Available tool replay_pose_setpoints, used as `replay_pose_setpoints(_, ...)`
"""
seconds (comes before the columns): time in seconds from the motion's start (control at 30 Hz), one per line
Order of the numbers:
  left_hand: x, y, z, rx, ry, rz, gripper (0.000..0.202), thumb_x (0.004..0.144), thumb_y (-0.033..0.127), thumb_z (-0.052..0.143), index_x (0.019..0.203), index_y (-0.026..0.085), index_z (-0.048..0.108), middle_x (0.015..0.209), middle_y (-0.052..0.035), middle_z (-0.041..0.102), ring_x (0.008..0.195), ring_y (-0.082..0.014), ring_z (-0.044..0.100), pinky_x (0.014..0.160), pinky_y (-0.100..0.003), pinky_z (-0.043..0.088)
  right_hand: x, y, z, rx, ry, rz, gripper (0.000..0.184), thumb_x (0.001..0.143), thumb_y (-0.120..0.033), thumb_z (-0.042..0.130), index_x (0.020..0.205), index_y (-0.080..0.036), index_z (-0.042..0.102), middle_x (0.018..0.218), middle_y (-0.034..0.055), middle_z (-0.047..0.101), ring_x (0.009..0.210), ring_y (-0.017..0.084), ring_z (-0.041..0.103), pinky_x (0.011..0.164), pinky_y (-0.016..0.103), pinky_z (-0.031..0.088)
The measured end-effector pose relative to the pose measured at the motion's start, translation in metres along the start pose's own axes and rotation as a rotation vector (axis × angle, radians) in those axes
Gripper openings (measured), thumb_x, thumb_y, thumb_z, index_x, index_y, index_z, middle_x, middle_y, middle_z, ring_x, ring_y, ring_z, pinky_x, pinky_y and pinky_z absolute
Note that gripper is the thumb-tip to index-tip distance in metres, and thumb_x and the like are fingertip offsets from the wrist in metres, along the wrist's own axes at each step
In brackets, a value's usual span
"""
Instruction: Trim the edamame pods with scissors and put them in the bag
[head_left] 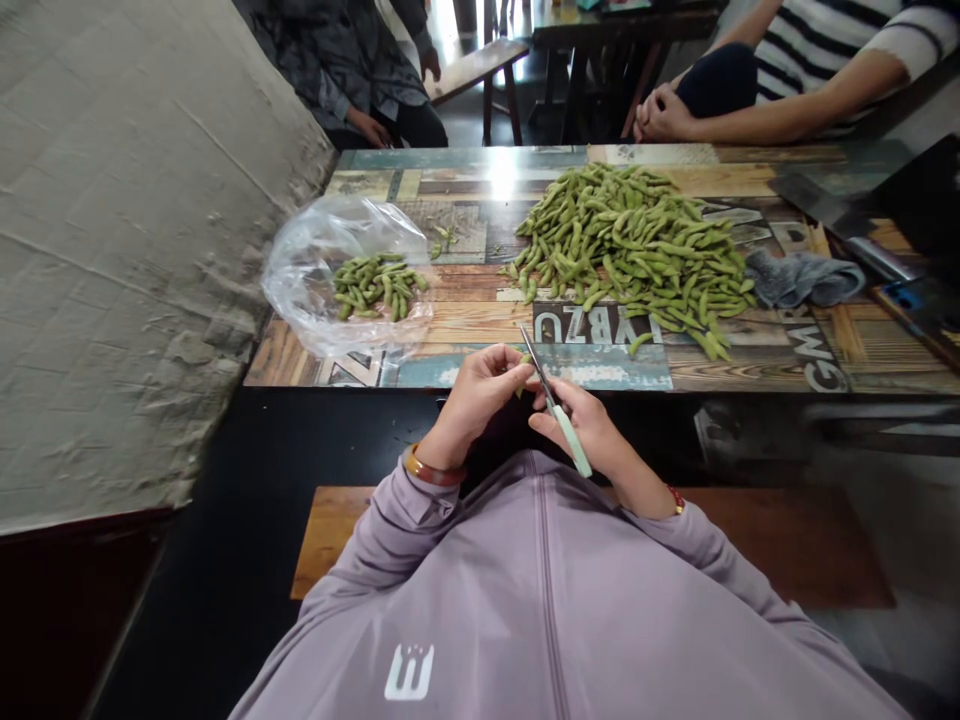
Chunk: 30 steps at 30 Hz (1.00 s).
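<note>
Just in front of the table's near edge, my left hand (484,395) is closed in a pinch on a green soybean pod (526,359), mostly covered by the fingers. Close beside it, my right hand (589,425) grips scissors (564,425) with pale green handles. Their metal blades point up and away, next to the pod. On the table ahead to the right lies a big heap of soybean pods (630,240). To the left, a clear plastic bag (300,270) lies spread with a smaller pile of pods (379,285) on it.
A grey cloth (806,278) and a cleaver (814,205) lie at the right of the patterned table (465,325). Small trimmings (444,240) sit behind the bag. A rough wall (127,250) borders the left. Two people sit across, one with clasped hands (664,115).
</note>
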<state>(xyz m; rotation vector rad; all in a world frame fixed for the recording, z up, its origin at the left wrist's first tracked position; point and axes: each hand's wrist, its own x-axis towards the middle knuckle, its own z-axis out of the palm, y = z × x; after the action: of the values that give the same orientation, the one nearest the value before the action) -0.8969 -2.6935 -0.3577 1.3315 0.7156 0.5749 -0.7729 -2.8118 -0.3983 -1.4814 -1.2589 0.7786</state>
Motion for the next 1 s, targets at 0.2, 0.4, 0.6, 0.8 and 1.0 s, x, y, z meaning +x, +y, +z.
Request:
replay_pose_setpoints(0.2,0.0003,0.001,0.0005,0.004,-0.01,0.025,0.032,0.072,0.037,0.08,0.069,0.016,0.056,0.059,0.0025,0.061,0.051,-0.0072,0.05,0.053,-0.021,0.039,-0.0009,0.0013,-0.0005,0.002,-0.019,-0.01,0.043,0.082,-0.04,0.069,0.12,-0.02,0.064,0.095,0.0045,0.063,0.081,0.018,0.059,0.08,0.033,0.05)
replay_pose_setpoints(0.4,-0.001,0.0002,0.0021,0.027,-0.029,0.007,0.03,0.073,0.036,0.078,0.069,0.015,0.057,0.063,0.0004,0.065,0.053,-0.0076,0.052,0.054,-0.021,0.039,-0.0008,0.0011,-0.002,0.0,-0.009,-0.019,0.039,0.083,-0.041,0.067,0.116,-0.02,0.065,0.092,0.0043,0.063,0.083,0.019,0.059,0.081,0.034,0.05)
replay_pose_setpoints(0.6,-0.0013,0.004,0.0047,0.009,-0.034,-0.018,0.032,0.072,0.037,0.079,0.067,0.016,0.056,0.06,0.0003,0.063,0.052,-0.0084,0.053,0.052,-0.02,0.038,-0.0016,0.0003,-0.0039,-0.017,-0.011,-0.024,0.039,0.083,-0.039,0.067,0.117,-0.021,0.065,0.092,0.0041,0.063,0.083,0.019,0.059,0.082,0.035,0.05)
replay_pose_setpoints(0.8,-0.0003,0.0056,0.0044,0.027,-0.04,-0.002,0.029,0.072,0.034,0.077,0.066,0.015,0.057,0.06,-0.0001,0.064,0.053,-0.0082,0.052,0.052,-0.02,0.037,-0.0019,0.0001,-0.004,-0.031,-0.01,-0.05,0.038,0.084,-0.04,0.067,0.117,-0.021,0.065,0.092,0.0041,0.063,0.085,0.019,0.059,0.083,0.035,0.05)
replay_pose_setpoints(1.0,0.0012,0.0039,0.0059,0.06,-0.015,0.001,0.029,0.073,0.034,0.077,0.066,0.015,0.057,0.06,0.0003,0.062,0.052,-0.0073,0.05,0.051,-0.02,0.036,-0.0012,-0.0013,-0.0026,-0.018,0.024,-0.053,0.032,0.088,-0.041,0.063,0.111,-0.018,0.066,0.086,0.0037,0.062,0.081,0.019,0.06,0.082,0.035,0.05)
